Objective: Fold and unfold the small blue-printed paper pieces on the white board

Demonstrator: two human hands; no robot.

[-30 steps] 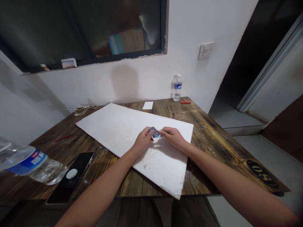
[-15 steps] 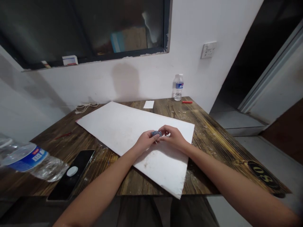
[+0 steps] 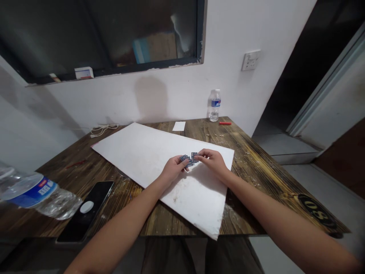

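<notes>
Blue-grey patterned pieces (image 3: 188,160), small, squarish and apparently joined into one bent strip, are held between the two hands over a white foam board (image 3: 137,146); their material cannot be told at this size. The left hand (image 3: 172,170) is partly closed, with the pieces pinched at its thumb and fingertips. The right hand (image 3: 212,163) is curled, and the pieces' right end is gripped by its thumb and fingers (image 3: 199,153). The board is laid on a dark-brown wooden bench (image 3: 252,182). Beyond the board, a white paper card (image 3: 179,126) is lying on the bench, near a clear plastic water bottle (image 3: 215,105) standing upright and a red stick (image 3: 225,123). Left of the hands, a black smartphone (image 3: 85,211) with a round white disc (image 3: 87,207) is lying beside the board. A tilted, blue-labelled clear plastic bottle (image 3: 37,194) is seen at the left edge, just beside the smartphone.
</notes>
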